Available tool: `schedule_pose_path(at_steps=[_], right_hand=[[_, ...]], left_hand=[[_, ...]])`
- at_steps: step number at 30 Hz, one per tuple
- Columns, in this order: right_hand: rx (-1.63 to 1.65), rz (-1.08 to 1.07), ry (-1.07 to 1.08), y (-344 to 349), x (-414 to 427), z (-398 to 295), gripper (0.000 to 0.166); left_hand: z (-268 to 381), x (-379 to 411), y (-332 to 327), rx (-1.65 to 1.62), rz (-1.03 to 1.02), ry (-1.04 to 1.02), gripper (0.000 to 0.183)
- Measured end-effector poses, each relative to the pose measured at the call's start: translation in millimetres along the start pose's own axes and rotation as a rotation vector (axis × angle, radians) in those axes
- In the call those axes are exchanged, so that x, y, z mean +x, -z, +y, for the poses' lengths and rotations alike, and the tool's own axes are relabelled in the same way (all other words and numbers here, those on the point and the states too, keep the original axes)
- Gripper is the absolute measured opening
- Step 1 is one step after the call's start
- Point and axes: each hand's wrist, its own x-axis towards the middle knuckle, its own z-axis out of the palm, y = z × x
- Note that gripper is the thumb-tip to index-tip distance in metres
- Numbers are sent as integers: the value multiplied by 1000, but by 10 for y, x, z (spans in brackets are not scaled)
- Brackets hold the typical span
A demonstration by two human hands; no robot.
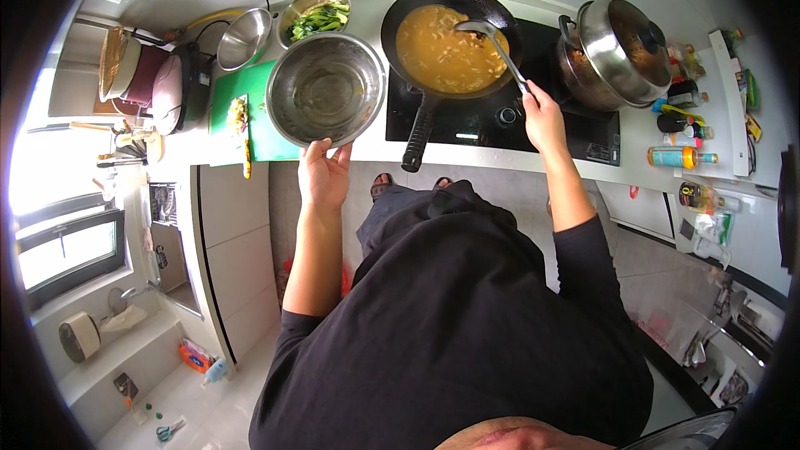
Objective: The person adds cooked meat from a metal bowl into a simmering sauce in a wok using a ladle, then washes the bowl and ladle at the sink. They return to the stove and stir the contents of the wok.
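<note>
My left hand (325, 172) grips the near rim of a stainless steel bowl (326, 89), with the thumb over the edge. Only a thin wet residue shows inside it. My right hand (542, 117) is closed around the handle of a metal ladle (509, 61). The ladle's head rests in a yellow-brown broth (437, 50) with pale pieces in it. That broth fills much of a black wok (406, 9) on the cooktop, and the wok's ribbed handle (420, 134) points towards me.
Right of the wok stands a lidded steel pot (615, 56), with several bottles (678, 156) beyond. Leafy greens (320, 20) fill a bowl behind mine, near another steel bowl (244, 39). A knife (246, 150) with chopped bits lies on a green cutting board (269, 144), its handle over the counter's front edge.
</note>
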Motion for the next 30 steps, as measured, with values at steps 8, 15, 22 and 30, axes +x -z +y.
schedule_pose_path(at_steps=[8, 15, 22, 30], right_hand=[[-206, -28, 309, 228, -355, -518, 43], [-356, -122, 533, -62, -369, -436, 45], [-321, 23, 444, 177, -304, -207, 40], [-34, -164, -113, 994, -506, -480, 42]], left_hand=[[-7, -24, -108, 5, -7, -7, 36], [-32, -35, -195, 53, -68, -17, 35], [-2, -123, -202, 39, -30, -49, 34], [62, -148, 9, 23, 43, -47, 33]])
